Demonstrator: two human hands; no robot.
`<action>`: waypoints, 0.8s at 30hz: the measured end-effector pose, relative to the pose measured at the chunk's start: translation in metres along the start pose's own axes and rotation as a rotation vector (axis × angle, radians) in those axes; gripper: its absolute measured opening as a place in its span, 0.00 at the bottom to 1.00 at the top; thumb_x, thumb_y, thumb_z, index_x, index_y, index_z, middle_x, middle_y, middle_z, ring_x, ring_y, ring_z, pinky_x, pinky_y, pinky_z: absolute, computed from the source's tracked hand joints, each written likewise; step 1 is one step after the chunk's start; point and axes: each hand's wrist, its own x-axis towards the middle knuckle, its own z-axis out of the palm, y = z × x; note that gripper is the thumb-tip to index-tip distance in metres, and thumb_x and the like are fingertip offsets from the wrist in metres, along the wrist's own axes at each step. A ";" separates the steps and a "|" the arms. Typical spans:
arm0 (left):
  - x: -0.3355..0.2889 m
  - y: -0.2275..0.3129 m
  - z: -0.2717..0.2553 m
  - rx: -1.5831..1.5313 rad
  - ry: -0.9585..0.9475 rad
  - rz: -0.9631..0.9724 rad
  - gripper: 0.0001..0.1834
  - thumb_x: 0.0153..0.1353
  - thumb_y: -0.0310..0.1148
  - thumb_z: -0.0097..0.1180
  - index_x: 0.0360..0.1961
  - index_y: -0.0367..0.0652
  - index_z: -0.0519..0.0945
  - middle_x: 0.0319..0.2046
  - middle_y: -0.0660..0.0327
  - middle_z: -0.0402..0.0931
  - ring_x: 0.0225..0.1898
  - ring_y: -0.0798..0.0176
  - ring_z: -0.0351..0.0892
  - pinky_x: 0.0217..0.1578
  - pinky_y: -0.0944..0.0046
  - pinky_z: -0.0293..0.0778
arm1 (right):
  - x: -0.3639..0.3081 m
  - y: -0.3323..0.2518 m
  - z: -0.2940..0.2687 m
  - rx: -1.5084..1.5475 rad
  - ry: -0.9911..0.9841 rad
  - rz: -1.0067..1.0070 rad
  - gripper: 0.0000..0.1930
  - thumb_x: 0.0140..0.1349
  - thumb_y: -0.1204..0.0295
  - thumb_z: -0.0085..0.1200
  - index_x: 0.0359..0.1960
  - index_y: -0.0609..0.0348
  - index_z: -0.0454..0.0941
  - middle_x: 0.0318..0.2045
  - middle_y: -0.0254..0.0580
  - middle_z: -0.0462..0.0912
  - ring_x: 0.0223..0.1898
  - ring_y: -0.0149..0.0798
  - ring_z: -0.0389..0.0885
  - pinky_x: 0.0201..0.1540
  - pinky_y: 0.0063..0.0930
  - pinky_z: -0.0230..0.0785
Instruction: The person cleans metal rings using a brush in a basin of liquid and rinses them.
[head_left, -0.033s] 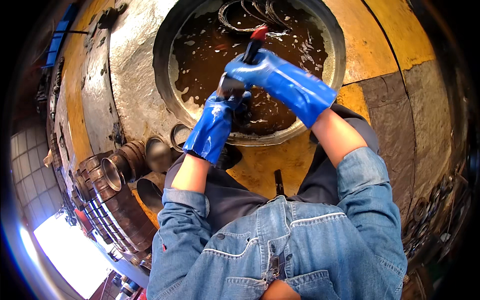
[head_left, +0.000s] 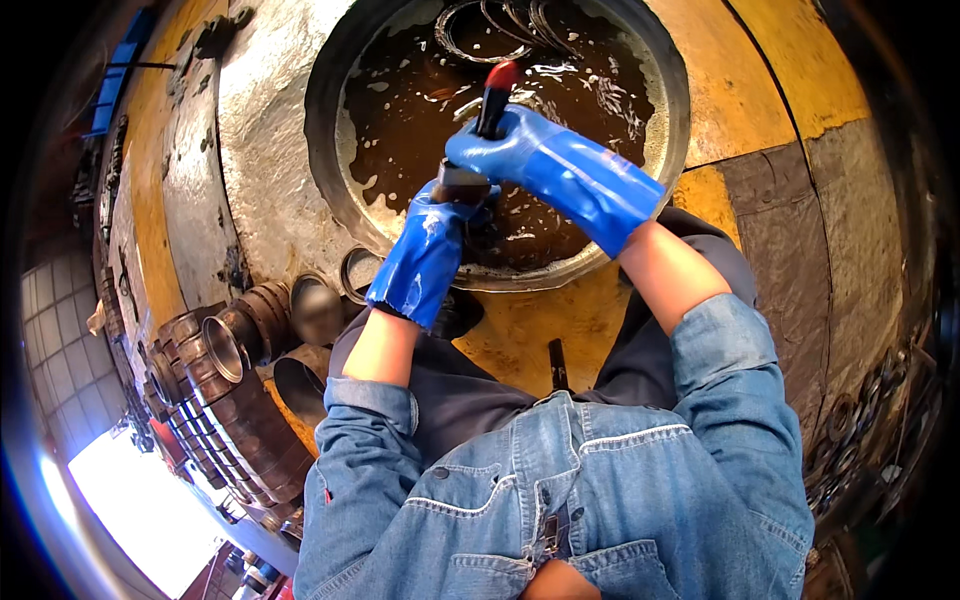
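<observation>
Both my hands wear blue rubber gloves over a wide basin (head_left: pixel 327 165) of brown, foamy liquid. My right hand (head_left: pixel 510 148) is closed round a brush (head_left: pixel 494 103) with a black handle and a red end. The brush head points down toward my left hand (head_left: pixel 425 225), close above its fingers. My left hand curls round something dark, mostly hidden under the brush and glove; its kind does not show. Several thin metal rings (head_left: pixel 445 35) lie in the liquid at the basin's far side.
Left of my legs stand stacked dark metal rings (head_left: pixel 225 345) and short cylinders, close to the basin. Yellow and grey worn plates (head_left: pixel 720 80) make up the floor. A heap of dark metal parts (head_left: pixel 865 425) lies at the far right.
My right hand and the brush have shifted slightly left, and the red handle end has tipped left and a little nearer. My left hand has hardly moved.
</observation>
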 end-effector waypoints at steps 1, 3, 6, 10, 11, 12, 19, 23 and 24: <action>0.003 0.001 0.001 -0.014 -0.039 0.007 0.21 0.67 0.25 0.66 0.61 0.36 0.81 0.44 0.58 0.86 0.38 0.62 0.85 0.41 0.63 0.81 | 0.002 0.007 0.006 -0.103 0.142 0.006 0.17 0.58 0.53 0.61 0.29 0.54 0.86 0.26 0.35 0.83 0.31 0.29 0.76 0.39 0.27 0.69; 0.003 0.000 0.005 -0.004 -0.042 0.043 0.19 0.67 0.25 0.64 0.59 0.35 0.82 0.46 0.58 0.87 0.44 0.63 0.85 0.46 0.64 0.81 | 0.009 0.018 -0.006 0.015 0.118 0.100 0.17 0.59 0.54 0.58 0.26 0.56 0.84 0.22 0.34 0.79 0.27 0.31 0.73 0.36 0.29 0.66; -0.007 0.011 0.014 0.088 -0.060 0.029 0.17 0.71 0.28 0.62 0.58 0.36 0.82 0.46 0.59 0.87 0.47 0.66 0.84 0.48 0.67 0.79 | -0.001 0.024 -0.017 -0.059 0.321 0.077 0.20 0.60 0.54 0.55 0.31 0.60 0.87 0.28 0.47 0.88 0.33 0.44 0.87 0.44 0.37 0.76; -0.008 0.021 0.029 0.080 -0.082 -0.121 0.17 0.71 0.31 0.63 0.57 0.34 0.82 0.42 0.58 0.87 0.38 0.65 0.85 0.39 0.66 0.79 | 0.011 0.062 -0.034 -0.212 0.484 0.221 0.23 0.60 0.50 0.57 0.35 0.61 0.86 0.29 0.48 0.85 0.34 0.44 0.84 0.45 0.39 0.74; -0.002 0.022 0.026 0.073 -0.116 -0.238 0.16 0.71 0.30 0.63 0.56 0.34 0.82 0.41 0.56 0.87 0.37 0.64 0.85 0.38 0.66 0.80 | 0.007 0.062 -0.036 -0.240 0.507 0.246 0.24 0.59 0.49 0.58 0.34 0.61 0.86 0.27 0.47 0.83 0.32 0.41 0.82 0.44 0.38 0.73; 0.002 0.022 0.025 0.066 -0.151 -0.355 0.16 0.70 0.28 0.64 0.56 0.33 0.82 0.40 0.54 0.88 0.36 0.63 0.86 0.36 0.65 0.80 | 0.005 0.068 -0.039 -0.201 0.508 0.246 0.24 0.59 0.49 0.58 0.35 0.61 0.86 0.27 0.46 0.84 0.32 0.41 0.82 0.44 0.38 0.73; 0.002 0.018 0.056 0.043 -0.138 0.072 0.21 0.69 0.33 0.65 0.58 0.30 0.81 0.42 0.55 0.88 0.42 0.62 0.87 0.45 0.64 0.81 | -0.077 -0.006 -0.043 0.152 0.652 0.046 0.14 0.73 0.61 0.55 0.50 0.52 0.88 0.48 0.48 0.87 0.52 0.43 0.84 0.55 0.36 0.74; 0.014 -0.001 0.044 0.142 -0.193 0.008 0.26 0.71 0.37 0.64 0.63 0.30 0.77 0.48 0.54 0.86 0.48 0.61 0.86 0.49 0.61 0.81 | -0.068 0.019 -0.055 0.225 0.658 -0.010 0.14 0.71 0.59 0.56 0.45 0.54 0.87 0.42 0.44 0.87 0.46 0.40 0.83 0.52 0.34 0.74; 0.020 -0.002 0.043 0.167 -0.160 -0.088 0.26 0.73 0.39 0.63 0.62 0.30 0.77 0.47 0.53 0.86 0.48 0.61 0.86 0.47 0.61 0.82 | -0.057 0.032 -0.061 0.240 0.631 -0.020 0.14 0.71 0.59 0.57 0.44 0.55 0.87 0.40 0.43 0.87 0.44 0.39 0.83 0.51 0.33 0.74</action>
